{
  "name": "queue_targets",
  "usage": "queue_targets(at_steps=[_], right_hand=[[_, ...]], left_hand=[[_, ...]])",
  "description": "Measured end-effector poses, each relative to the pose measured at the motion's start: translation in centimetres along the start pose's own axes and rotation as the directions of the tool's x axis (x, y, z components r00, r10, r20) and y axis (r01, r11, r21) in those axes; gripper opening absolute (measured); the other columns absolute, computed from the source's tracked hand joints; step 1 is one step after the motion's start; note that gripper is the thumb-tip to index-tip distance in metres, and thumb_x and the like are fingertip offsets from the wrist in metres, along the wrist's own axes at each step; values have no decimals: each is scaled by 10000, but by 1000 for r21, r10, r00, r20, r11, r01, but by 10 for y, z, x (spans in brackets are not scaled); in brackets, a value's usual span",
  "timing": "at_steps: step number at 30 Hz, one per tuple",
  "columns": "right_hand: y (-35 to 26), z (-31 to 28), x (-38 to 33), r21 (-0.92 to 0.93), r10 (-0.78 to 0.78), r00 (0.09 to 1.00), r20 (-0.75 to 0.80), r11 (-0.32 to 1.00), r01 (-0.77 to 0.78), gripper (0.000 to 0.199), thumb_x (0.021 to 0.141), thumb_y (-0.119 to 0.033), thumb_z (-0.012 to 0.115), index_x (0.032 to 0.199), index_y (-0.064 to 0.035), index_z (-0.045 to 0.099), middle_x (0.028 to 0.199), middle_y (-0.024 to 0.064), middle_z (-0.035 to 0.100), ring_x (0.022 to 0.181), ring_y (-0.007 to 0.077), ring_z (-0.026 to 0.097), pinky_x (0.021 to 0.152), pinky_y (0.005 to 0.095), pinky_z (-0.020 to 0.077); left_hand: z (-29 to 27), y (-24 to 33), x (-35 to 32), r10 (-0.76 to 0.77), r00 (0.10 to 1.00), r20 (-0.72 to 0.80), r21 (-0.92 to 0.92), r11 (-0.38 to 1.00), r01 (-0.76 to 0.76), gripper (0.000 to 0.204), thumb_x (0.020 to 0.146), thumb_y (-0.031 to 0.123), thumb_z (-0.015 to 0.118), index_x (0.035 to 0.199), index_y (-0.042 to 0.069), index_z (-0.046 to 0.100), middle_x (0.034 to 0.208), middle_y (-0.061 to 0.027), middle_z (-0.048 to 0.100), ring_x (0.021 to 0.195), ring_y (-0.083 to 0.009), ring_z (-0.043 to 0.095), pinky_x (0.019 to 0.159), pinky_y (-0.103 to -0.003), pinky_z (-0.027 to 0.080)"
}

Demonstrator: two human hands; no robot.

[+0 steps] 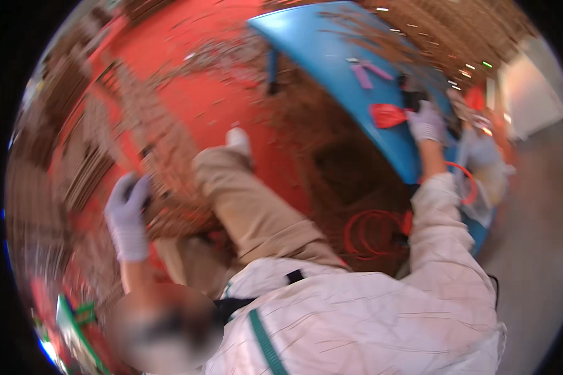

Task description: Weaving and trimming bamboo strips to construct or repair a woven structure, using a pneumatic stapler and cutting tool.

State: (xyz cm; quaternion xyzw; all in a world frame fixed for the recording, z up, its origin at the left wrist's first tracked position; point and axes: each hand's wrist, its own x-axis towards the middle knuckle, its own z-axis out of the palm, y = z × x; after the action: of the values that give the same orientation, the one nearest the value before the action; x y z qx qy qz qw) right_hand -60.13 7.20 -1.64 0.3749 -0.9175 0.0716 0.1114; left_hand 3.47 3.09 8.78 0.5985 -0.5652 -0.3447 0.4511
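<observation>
Steady dark object (413,98) on blue bench (328,50) with right hand (427,122), minding red item (387,115) | keep left hand (126,215) clear — cannot tell fingers' state on either: blurred

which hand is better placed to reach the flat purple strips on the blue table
Probably the right: the white-gloved right hand is at the blue table, near the purple strips. The white-gloved left hand is well away, beyond the tan trouser leg.
</observation>
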Motion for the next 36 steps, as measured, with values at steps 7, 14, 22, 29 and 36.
queue_targets(at_steps=[7,14,22,29,36], right_hand=[[13,4,-10,-107,80,994,78,992,-72,586,886,-447,652,1343,-111,508,1172,190,693,1133,359,664,977,482,485],[-46,-8,-9,-253,-196,956,-218,958,139,448,893,-381,637,1248,-115,580,1178,168,650,1070,359,623,935,500,483],[-59,60,127,-79,-344,931,120,932,354,987,779,-745,659,1540,-172,405,1522,160,489,1389,321,484,1109,453,414],[-102,69,137,144,-360,879,313,932,331,845,771,-625,716,1420,-110,549,1379,191,618,1283,354,583,1057,423,440],[-36,61,175,615,-226,872,433,782,-102,792,837,-581,682,1405,-43,557,1175,157,681,1095,270,655,991,376,491]], left_hand=[[-18,-32,12,27,992,127,-45,999,-21,136,983,189,674,990,54,665,811,61,535,732,-39,474,649,-219,379],[-29,-25,0,0,998,69,24,1000,-1,131,960,167,685,957,40,650,806,49,542,726,-48,486,652,-229,407],[16,13,0,-32,990,134,-185,981,57,192,906,149,749,1005,-8,702,777,13,644,691,-60,574,641,-234,476],[-1,13,0,-108,989,102,-183,975,125,215,913,160,747,1033,-15,715,835,-25,705,726,-65,619,679,-222,517],[9,8,16,-1,982,189,-217,975,43,226,925,218,703,996,3,707,846,3,655,789,-79,574,755,-250,467]])
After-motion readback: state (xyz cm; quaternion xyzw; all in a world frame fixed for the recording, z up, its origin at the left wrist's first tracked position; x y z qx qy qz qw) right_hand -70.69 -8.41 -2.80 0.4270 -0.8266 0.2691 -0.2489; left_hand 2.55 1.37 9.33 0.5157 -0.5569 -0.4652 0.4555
